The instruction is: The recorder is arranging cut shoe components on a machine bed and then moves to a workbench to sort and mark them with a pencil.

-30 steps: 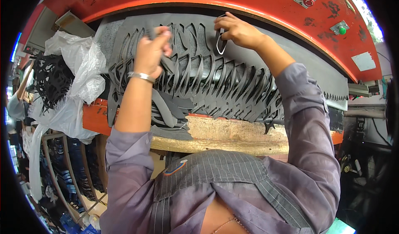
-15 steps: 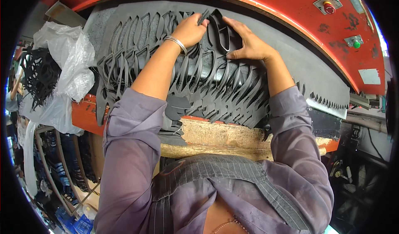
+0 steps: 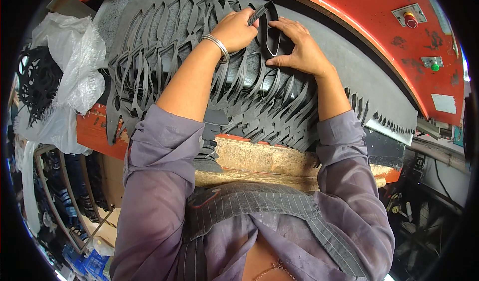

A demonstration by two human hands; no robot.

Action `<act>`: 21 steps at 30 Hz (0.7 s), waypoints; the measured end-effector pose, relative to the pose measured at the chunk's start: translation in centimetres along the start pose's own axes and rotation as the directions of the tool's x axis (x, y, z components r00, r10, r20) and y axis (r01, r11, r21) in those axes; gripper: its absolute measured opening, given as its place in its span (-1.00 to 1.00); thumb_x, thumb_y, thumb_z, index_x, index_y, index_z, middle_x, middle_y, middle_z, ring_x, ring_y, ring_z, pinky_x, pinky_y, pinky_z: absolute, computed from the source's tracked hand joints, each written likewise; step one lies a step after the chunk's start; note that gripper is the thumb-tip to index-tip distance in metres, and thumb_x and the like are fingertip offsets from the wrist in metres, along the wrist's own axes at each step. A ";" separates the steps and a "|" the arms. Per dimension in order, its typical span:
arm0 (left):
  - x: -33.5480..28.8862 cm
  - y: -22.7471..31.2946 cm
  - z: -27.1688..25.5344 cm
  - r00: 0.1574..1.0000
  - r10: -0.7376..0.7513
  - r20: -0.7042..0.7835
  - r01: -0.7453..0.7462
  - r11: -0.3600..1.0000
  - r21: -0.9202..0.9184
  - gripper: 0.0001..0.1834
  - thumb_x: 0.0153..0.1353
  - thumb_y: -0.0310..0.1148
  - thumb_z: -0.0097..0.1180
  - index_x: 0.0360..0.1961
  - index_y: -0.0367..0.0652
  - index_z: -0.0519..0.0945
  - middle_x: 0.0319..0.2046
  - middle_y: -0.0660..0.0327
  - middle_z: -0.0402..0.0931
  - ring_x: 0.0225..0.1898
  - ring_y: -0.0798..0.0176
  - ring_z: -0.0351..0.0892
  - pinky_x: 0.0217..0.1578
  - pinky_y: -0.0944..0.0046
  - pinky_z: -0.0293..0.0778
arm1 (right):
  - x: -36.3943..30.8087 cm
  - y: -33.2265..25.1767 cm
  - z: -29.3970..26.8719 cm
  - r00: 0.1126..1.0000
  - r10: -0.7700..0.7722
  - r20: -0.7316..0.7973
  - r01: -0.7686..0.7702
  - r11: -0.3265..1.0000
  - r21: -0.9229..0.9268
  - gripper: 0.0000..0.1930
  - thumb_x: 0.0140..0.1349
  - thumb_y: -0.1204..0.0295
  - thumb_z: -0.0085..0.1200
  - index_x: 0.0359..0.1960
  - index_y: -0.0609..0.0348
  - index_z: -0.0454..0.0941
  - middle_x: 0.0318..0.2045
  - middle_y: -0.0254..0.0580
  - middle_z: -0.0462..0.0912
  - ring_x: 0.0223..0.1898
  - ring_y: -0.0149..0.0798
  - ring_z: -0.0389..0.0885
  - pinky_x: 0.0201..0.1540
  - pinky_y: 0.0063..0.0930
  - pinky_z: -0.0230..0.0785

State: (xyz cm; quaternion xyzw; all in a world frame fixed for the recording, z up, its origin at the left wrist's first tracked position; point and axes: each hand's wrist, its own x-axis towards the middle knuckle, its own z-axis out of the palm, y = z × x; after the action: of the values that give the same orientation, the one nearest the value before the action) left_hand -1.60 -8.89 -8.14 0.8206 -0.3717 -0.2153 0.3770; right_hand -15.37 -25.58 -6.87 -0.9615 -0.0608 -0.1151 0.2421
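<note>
My left hand (image 3: pixel 234 30), closed, pinches a small stack of thin dark grey pieces (image 3: pixel 257 15), whose layered edges show beyond the fingers. Right beside it stands a narrow, dark cutting die (image 3: pixel 273 44), a hollow, pointed outline with a bright lower edge. My right hand (image 3: pixel 302 46) curves round the die's right side, its thumb by the lower tip and its fingers along the upper part. Under and around both hands lies dark grey sheet material (image 3: pixel 144 31), cut into rows of curved openings with thin strips left between them.
A red machine beam (image 3: pixel 349 11) arches over the far side, with a red button (image 3: pixel 410 20) and a green button (image 3: pixel 435 67). At left hangs a white woven sack (image 3: pixel 82 61) beside dark cut scraps (image 3: pixel 37 79). A worn wooden edge (image 3: pixel 259 158) runs in front of me.
My left hand has shifted slightly right with the stack, closer to the die. The die has moved a little too, with my right hand still round it. The whole view has shifted slightly.
</note>
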 end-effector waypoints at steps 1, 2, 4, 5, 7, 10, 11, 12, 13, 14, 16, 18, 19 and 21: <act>0.0 -0.1 0.0 1.000 0.010 0.001 -0.010 1.000 0.010 -0.67 0.15 -0.26 -0.01 -0.08 -0.15 0.50 -0.20 -0.09 0.52 -0.04 -0.07 0.47 0.00 0.08 0.37 | 0.0 0.0 0.0 1.000 -0.007 0.003 0.007 1.000 0.008 -0.09 -0.35 0.09 0.49 0.16 0.11 0.41 0.17 0.10 0.39 0.28 0.04 0.25 0.31 -0.17 0.06; 0.1 -0.1 0.0 1.000 0.026 -0.001 -0.026 0.999 0.021 -0.66 0.15 -0.25 -0.01 -0.06 -0.15 0.50 -0.19 -0.08 0.52 -0.04 -0.07 0.47 0.01 0.08 0.37 | 0.0 0.0 0.0 1.000 -0.010 0.000 0.010 1.000 0.006 -0.08 -0.35 0.10 0.49 0.16 0.10 0.41 0.17 0.09 0.39 0.28 0.04 0.25 0.31 -0.17 0.06; 0.0 -0.1 0.0 0.999 0.043 -0.004 -0.043 0.999 0.022 -0.65 0.16 -0.25 -0.01 -0.05 -0.14 0.50 -0.19 -0.08 0.52 -0.05 -0.07 0.47 0.01 0.09 0.37 | 0.0 0.0 0.1 1.000 -0.014 -0.002 0.014 1.000 0.005 -0.08 -0.35 0.11 0.50 0.16 0.10 0.40 0.17 0.09 0.39 0.27 0.04 0.25 0.31 -0.17 0.06; 0.1 -0.1 0.0 0.998 0.060 -0.006 -0.060 0.998 0.029 -0.64 0.16 -0.25 -0.01 -0.04 -0.13 0.50 -0.19 -0.07 0.52 -0.05 -0.06 0.47 0.01 0.10 0.37 | -0.1 0.1 0.2 1.000 -0.007 -0.011 0.007 1.000 0.004 -0.09 -0.35 0.12 0.49 0.17 0.10 0.40 0.17 0.09 0.39 0.27 0.04 0.25 0.30 -0.18 0.06; 0.0 0.0 -0.1 0.998 0.065 -0.009 -0.065 0.998 0.028 -0.63 0.15 -0.25 -0.01 -0.03 -0.13 0.49 -0.18 -0.07 0.52 -0.04 -0.06 0.46 0.02 0.11 0.36 | -0.3 0.4 0.3 1.000 0.003 -0.024 -0.003 1.000 0.002 -0.09 -0.34 0.13 0.49 0.17 0.10 0.40 0.17 0.09 0.39 0.27 0.04 0.25 0.30 -0.18 0.06; 0.1 -0.1 0.1 1.000 0.023 -0.002 -0.023 1.000 0.000 -0.61 0.13 -0.26 -0.01 0.00 -0.11 0.48 -0.17 -0.05 0.51 0.00 -0.04 0.43 0.05 0.13 0.34 | -0.4 0.7 0.5 0.999 0.000 -0.033 -0.001 1.000 -0.023 -0.10 -0.32 0.11 0.47 0.18 0.09 0.38 0.17 0.09 0.39 0.27 0.05 0.25 0.31 -0.14 0.01; 0.1 -0.1 0.2 1.000 0.005 0.025 -0.006 1.000 0.025 -0.60 0.13 -0.27 -0.01 0.01 -0.12 0.48 -0.16 -0.05 0.51 0.01 -0.04 0.43 0.06 0.14 0.33 | -0.4 0.7 0.6 0.999 -0.010 -0.039 0.009 1.000 -0.026 -0.11 -0.29 0.07 0.43 0.17 0.08 0.37 0.16 0.08 0.40 0.28 0.04 0.24 0.32 -0.07 -0.04; 0.4 -0.1 0.3 1.000 0.002 0.016 -0.003 0.998 0.058 -0.60 0.12 -0.28 -0.01 0.01 -0.13 0.47 -0.15 -0.06 0.50 0.02 -0.04 0.42 0.06 0.14 0.33 | -0.3 0.6 0.5 0.999 -0.013 -0.045 0.011 0.999 -0.035 -0.12 -0.26 0.03 0.40 0.17 0.07 0.36 0.14 0.07 0.42 0.28 0.04 0.23 0.33 0.01 -0.10; 0.4 0.0 0.3 0.998 0.044 -0.043 -0.041 0.996 0.076 -0.61 0.12 -0.28 -0.01 -0.01 -0.12 0.49 -0.25 -0.06 0.53 -0.08 -0.06 0.48 -0.01 0.13 0.38 | -0.2 0.4 0.4 0.999 0.026 -0.022 -0.027 0.999 -0.038 -0.12 -0.26 0.02 0.40 0.17 0.06 0.36 0.16 0.07 0.40 0.29 0.05 0.22 0.33 0.01 -0.11; 0.6 0.0 0.1 0.996 0.064 -0.058 -0.060 0.996 0.070 -0.61 0.12 -0.28 -0.01 -0.01 -0.12 0.49 -0.25 -0.06 0.53 -0.08 -0.06 0.48 -0.01 0.13 0.38 | -0.1 0.1 0.2 0.998 0.059 -0.001 -0.059 0.997 -0.051 -0.11 -0.25 0.02 0.39 0.19 0.05 0.34 0.18 0.08 0.38 0.30 0.06 0.20 0.33 0.02 -0.11; 0.7 0.5 -0.7 0.996 -0.006 0.087 0.012 0.998 -0.061 -0.61 0.11 -0.28 0.02 -0.01 -0.11 0.50 -0.33 0.00 0.57 -0.21 0.02 0.56 -0.11 0.15 0.43 | -0.2 -0.8 -0.4 0.996 0.091 0.025 -0.090 0.995 -0.051 -0.07 -0.24 -0.02 0.39 0.23 0.04 0.30 0.20 0.08 0.36 0.30 0.07 0.19 0.34 0.01 -0.12; 0.1 1.3 -2.4 0.999 0.003 0.048 0.002 0.994 -0.109 -0.67 0.18 -0.28 0.02 -0.02 -0.09 0.52 -0.35 0.07 0.60 -0.26 0.16 0.61 -0.19 0.20 0.45 | -1.7 -1.8 -2.3 0.995 0.100 -0.029 -0.101 0.995 -0.014 -0.03 -0.24 0.05 0.43 0.27 0.08 0.26 0.23 0.05 0.34 0.31 0.01 0.20 0.35 -0.14 -0.03; -0.6 1.8 -3.4 0.997 -0.001 -0.074 -0.010 0.990 -0.142 -0.70 0.22 -0.28 0.02 -0.04 -0.08 0.53 -0.33 0.10 0.61 -0.26 0.24 0.60 -0.20 0.23 0.45 | -3.1 -2.4 -3.7 0.974 0.136 -0.182 -0.123 0.989 0.079 -0.09 -0.21 0.10 0.43 0.23 0.12 0.30 0.19 0.02 0.38 0.28 -0.02 0.26 0.31 -0.16 0.04; -2.1 3.9 -4.4 0.956 -0.061 -0.288 -0.091 0.870 -0.485 -0.76 0.31 -0.27 0.00 -0.09 -0.13 0.55 -0.32 0.19 0.61 -0.33 0.38 0.58 -0.23 0.32 0.46 | -5.8 -2.4 -7.4 0.831 0.137 -0.539 -0.085 0.989 0.119 -0.25 -0.11 0.19 0.39 0.15 0.17 0.39 0.12 -0.06 0.46 0.20 -0.09 0.36 0.25 -0.23 0.17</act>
State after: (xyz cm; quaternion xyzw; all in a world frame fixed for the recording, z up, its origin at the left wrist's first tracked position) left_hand -1.89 -6.98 -2.19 0.7169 -0.2508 -0.1756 0.6263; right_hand -22.78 -27.35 -0.91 -0.8790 0.0614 -0.3668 0.2986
